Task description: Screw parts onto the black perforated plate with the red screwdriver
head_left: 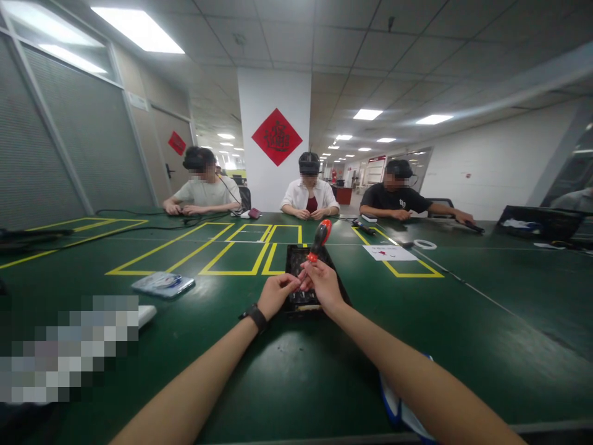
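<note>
Over a black tray (303,314) on the green table, my two hands meet. My right hand (323,285) is closed around the lower end of a screwdriver (319,240), whose red and black handle points up and leans slightly right. My left hand (280,293), with a dark band on its wrist, has its fingers pinched together against the right fingertips. Whatever sits between the left fingers is too small to make out. The tray's contents are dark and partly covered by my hands.
A clear-cased phone-like object (163,284) lies left of my hands. Yellow tape rectangles mark the table (231,346). To the right lie a printed sheet (388,253) and a white ring (425,245). A blue-edged white item (401,408) is under my right forearm. Three people wearing headsets sit opposite.
</note>
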A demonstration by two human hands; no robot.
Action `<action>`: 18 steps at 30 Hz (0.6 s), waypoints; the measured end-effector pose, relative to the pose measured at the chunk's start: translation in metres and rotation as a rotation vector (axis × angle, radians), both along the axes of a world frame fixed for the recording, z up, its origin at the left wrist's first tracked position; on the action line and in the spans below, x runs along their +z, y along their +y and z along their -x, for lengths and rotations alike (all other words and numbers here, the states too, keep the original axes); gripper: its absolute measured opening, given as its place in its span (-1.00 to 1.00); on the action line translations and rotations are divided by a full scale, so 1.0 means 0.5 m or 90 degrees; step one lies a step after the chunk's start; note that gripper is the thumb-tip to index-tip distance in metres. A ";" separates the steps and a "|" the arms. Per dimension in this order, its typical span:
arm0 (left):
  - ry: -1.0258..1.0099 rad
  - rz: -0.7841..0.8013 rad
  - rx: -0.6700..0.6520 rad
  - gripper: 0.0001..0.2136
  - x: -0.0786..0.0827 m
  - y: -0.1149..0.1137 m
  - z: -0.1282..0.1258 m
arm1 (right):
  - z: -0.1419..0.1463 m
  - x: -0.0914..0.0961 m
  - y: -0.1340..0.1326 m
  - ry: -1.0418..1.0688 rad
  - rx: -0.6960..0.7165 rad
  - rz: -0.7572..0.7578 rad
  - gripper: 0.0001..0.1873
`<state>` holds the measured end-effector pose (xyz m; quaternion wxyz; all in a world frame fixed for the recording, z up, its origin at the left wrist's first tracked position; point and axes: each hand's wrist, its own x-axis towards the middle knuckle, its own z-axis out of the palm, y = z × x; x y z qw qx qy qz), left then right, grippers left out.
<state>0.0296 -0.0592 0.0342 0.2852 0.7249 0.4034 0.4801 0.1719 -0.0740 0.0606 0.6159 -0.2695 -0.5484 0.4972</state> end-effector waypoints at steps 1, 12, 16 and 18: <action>-0.008 0.009 -0.003 -0.71 0.001 -0.002 -0.002 | -0.005 0.002 -0.004 -0.005 -0.004 -0.012 -0.67; 0.023 0.010 -0.114 -0.73 0.016 -0.025 -0.006 | -0.021 -0.006 -0.009 0.009 0.043 -0.018 -0.62; 0.005 -0.010 -0.111 -0.73 0.013 -0.028 -0.012 | -0.026 -0.009 -0.007 0.007 0.051 -0.020 -0.64; -0.010 -0.021 -0.079 -0.74 0.008 -0.027 -0.014 | -0.027 -0.011 -0.005 -0.008 0.029 -0.037 -0.68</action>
